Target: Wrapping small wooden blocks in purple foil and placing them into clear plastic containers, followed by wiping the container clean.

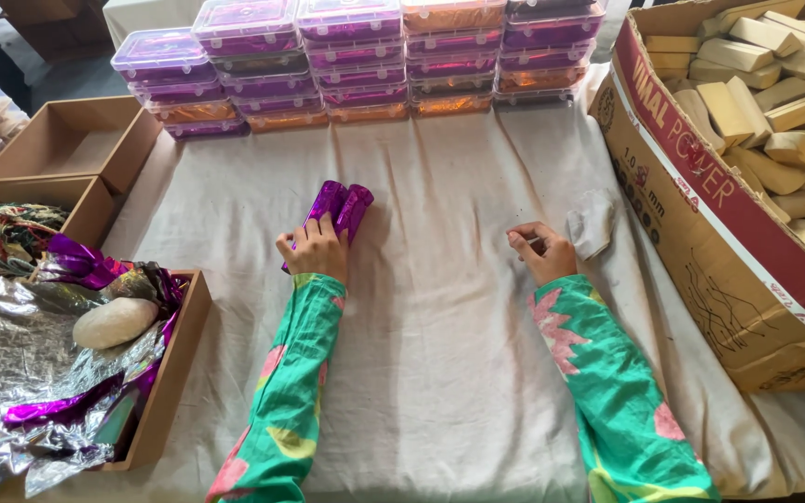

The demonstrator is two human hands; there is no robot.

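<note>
The left hand (317, 250) is pressing its spread fingers on two shiny purple foil-wrapped sticks (337, 210) lying on the cloth-covered bench (440, 354), both already wrapped. The right hand (542, 250) is curling its fingers loosely, apparently holding nothing; many pale unwrapped sticks (775, 102) are waiting in the cardboard box beyond those fingers.

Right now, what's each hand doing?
Left hand: resting on purple rolls, fingers over them.
Right hand: curled shut; holding anything cannot be told.
</note>
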